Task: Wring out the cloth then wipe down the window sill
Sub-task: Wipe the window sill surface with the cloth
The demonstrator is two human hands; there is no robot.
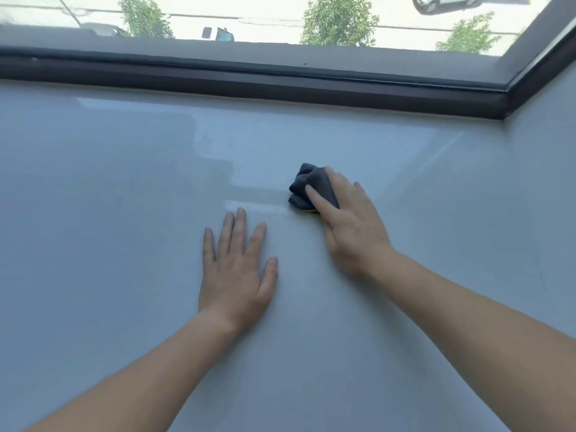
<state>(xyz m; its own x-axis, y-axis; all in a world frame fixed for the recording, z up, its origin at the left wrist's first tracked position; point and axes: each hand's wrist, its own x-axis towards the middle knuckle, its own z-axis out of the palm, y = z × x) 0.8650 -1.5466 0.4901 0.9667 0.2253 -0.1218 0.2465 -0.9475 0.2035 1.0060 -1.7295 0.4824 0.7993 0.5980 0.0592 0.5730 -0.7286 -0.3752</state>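
While right hand [352,226] presses cloth [311,188], sill [93,213] lies bare.

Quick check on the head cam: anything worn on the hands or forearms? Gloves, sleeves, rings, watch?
Nothing worn. The left hand and right hand are both bare, with no gloves. No rings show on the fingers, and no watch or band on either wrist. Both forearms are bare all the way to the bottom edge of the frame; no sleeve shows.

No legible txt, labels, brands or nos. anywhere on sill, cloth or frame.
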